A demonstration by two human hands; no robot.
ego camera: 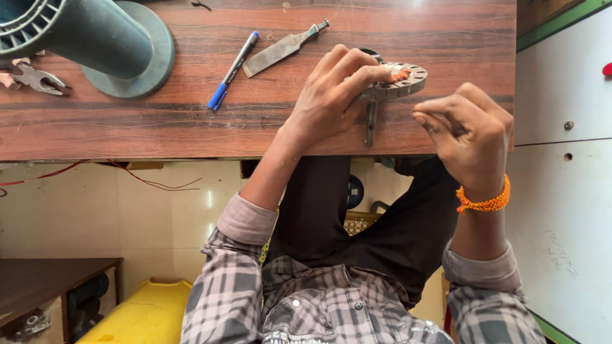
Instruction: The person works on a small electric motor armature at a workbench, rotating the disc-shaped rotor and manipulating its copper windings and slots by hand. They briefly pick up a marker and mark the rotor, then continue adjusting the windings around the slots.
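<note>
A round slotted metal stator ring (408, 81) with copper wire in it rests on a small stand near the wooden table's (159, 127) front edge. My left hand (331, 95) lies on the ring, fingers curled over its near side and pinching at the copper winding. My right hand (468, 134) hovers just right of the ring, fingertips pinched together as if on a thin wire, which is too fine to see. An orange thread band circles my right wrist.
A blue-capped pen (233, 70) and a flat metal blade tool (280, 50) lie left of the ring. A large grey-green plastic spool (95, 38) and pliers (38, 79) sit at the far left. A white cabinet (561, 127) stands at the right.
</note>
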